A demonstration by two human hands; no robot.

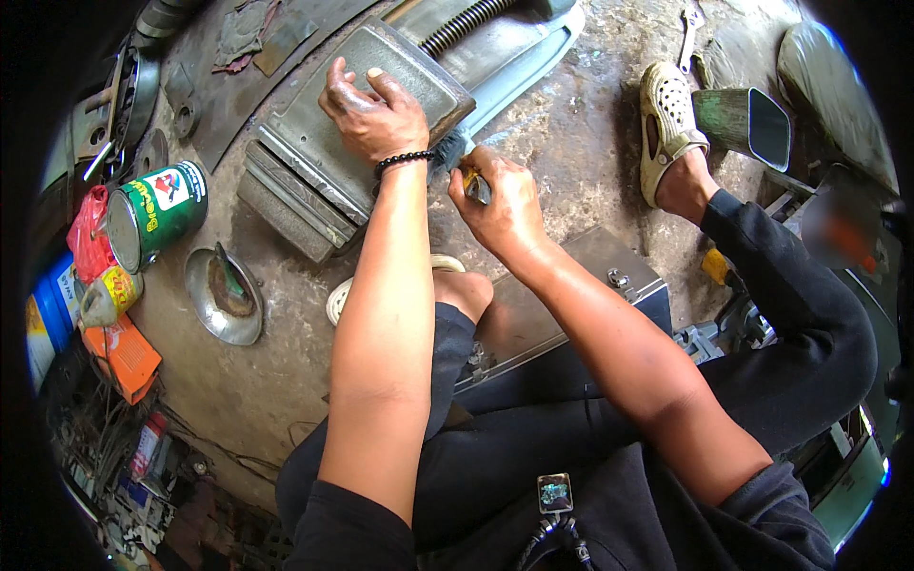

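A large grey metal vise lies on the floor in front of me, its threaded screw toward the far side. My left hand rests on the vise's flat top, thumb and fingers apart and loosely bent, holding nothing. Close to the vise's right side, my right hand is closed round a brush. The brush's dark blue-grey bristles meet the vise's side near my left wrist. Yellow and metal show at the brush's grip; my fingers hide the rest of its handle.
A metal bowl with a green-handled tool stands left of the vise, near a green can. A metal toolbox sits under my right forearm. A square tube and wrench lie beyond my right foot.
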